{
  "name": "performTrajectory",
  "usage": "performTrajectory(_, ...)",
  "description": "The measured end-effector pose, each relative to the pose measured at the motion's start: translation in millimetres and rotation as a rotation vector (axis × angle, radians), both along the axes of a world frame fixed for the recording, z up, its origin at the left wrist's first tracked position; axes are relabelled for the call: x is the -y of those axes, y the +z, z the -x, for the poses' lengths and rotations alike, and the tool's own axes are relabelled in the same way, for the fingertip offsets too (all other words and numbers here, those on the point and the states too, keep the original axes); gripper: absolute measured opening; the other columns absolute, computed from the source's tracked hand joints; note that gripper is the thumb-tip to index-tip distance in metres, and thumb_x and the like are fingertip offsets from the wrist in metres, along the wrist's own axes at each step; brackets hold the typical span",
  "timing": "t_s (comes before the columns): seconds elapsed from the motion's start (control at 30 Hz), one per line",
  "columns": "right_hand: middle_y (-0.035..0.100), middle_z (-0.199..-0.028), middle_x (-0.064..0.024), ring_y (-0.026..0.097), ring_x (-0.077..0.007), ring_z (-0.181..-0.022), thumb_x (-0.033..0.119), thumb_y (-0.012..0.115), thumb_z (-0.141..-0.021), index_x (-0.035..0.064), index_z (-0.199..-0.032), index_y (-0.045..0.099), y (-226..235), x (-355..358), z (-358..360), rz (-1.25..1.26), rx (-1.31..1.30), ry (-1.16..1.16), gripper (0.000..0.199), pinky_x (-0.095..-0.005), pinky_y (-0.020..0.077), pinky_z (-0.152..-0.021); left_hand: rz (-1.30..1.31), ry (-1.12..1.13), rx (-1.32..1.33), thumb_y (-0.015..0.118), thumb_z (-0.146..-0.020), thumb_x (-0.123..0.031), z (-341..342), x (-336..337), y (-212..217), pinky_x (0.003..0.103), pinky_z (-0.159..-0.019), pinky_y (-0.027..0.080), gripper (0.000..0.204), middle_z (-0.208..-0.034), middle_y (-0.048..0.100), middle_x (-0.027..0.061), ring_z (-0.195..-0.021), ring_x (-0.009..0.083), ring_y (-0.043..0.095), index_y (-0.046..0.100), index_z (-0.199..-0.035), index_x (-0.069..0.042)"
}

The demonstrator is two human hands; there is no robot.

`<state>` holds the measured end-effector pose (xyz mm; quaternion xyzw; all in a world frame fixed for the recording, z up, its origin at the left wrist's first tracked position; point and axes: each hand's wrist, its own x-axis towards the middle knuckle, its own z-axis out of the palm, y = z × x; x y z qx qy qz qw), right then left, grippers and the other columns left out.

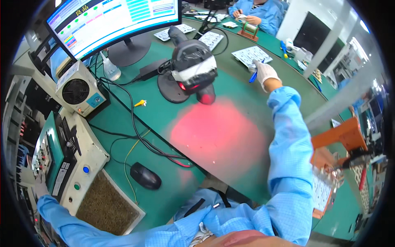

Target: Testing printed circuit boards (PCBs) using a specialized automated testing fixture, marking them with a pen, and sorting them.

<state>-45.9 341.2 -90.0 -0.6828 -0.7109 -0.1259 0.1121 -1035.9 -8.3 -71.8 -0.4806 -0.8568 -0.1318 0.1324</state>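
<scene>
Right now my right hand (264,73), in a white glove, is stretched far out across the green tabletop (230,107), its fingers closed around a blue pen (254,75) whose tip points down toward me. The hand rests at the near edge of a white panel of small printed boards (251,54) lying flat on the tabletop, touching or just over it; I cannot tell which. My left hand (40,187), also gloved, is far off to the left at the beige test fixture (66,162), lying on its outer edge; I cannot tell whether its fingers grip anything. Between my arms, a black barcode scanner (193,68) on a round stand throws a red patch of light onto the tabletop. A black mouse (145,175) sits near the fixture, and a curved monitor (113,20) stands behind, beside a small fan unit (78,90).
</scene>
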Motion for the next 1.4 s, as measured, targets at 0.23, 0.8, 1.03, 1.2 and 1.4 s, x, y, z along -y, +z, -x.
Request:
performTrajectory(0.23, 0.065, -0.089, -0.0203, 0.063, -0.037, -0.085, 0.025, 0.041, -0.091, 0.0086, -0.113, 0.053, -60, -77, 3, -0.065, -0.022, -0.255, 0.03, -0.0465, 0.0487, -0.075, 0.399, 0.178, -0.219, 0.037, -0.094, -0.018, -113, -12, 57, 0.036, -0.09, 0.041, 0.039, -0.115, 0.059, 0.0178, -0.106, 0.0293, 0.056, 0.046, -0.13, -0.005)
performTrajectory(0.8, 0.063, -0.1, -0.0092, 0.058, -0.0187, -0.084, 0.037, 0.048, -0.091, 0.0063, -0.096, 0.063, 66, 140, 15, -1.087, -1.943, 0.624, 0.034, -0.0332, 0.045, -0.072, 0.003, -0.146, -0.776, 0.049, -0.082, -0.007, -187, 61, 93, 0.042, -0.066, 0.049, 0.055, -0.099, 0.061, 0.0137, -0.077, 0.0317, 0.061, 0.04, -0.134, -0.026)
performTrajectory(1.03, 0.058, -0.113, -0.0149, 0.058, -0.0213, -0.1, 0.026, 0.055, -0.087, -0.0011, -0.11, 0.057, 98, 238, 220, -0.913, -2.004, 0.846, 0.036, -0.0333, 0.0484, -0.084, 0.21, -0.255, -0.651, 0.05, -0.081, -0.01, -337, 117, -13, 0.032, -0.042, 0.044, 0.049, -0.065, 0.053, 0.0012, -0.053, 0.016, 0.055, 0.048, -0.129, -0.021)
performTrajectory(1.2, 0.063, -0.099, -0.0071, 0.06, -0.0117, -0.081, 0.016, 0.05, -0.091, 0.0028, -0.114, 0.054, 65, 289, 357, 0.066, -2.386, 0.639, 0.026, -0.0215, 0.0492, -0.069, 0.537, -0.397, 0.02, 0.052, -0.088, -0.041, -371, 140, -21, 0.04, -0.072, 0.049, 0.053, -0.09, 0.061, 0.015, -0.081, 0.0266, 0.062, 0.042, -0.132, -0.012)
performTrajectory(1.4, 0.058, -0.116, -0.0112, 0.057, -0.0238, -0.107, 0.025, 0.049, -0.092, 0.0002, -0.122, 0.046, 19, 328, 455, 1.004, -2.28, 0.798, 0.039, -0.0383, 0.0506, -0.089, -1.147, -0.421, 1.432, 0.062, -0.085, -0.033, -381, 121, 12, 0.035, -0.076, 0.055, 0.057, -0.112, 0.059, 0.0142, -0.098, 0.0194, 0.061, 0.041, -0.131, -0.006)
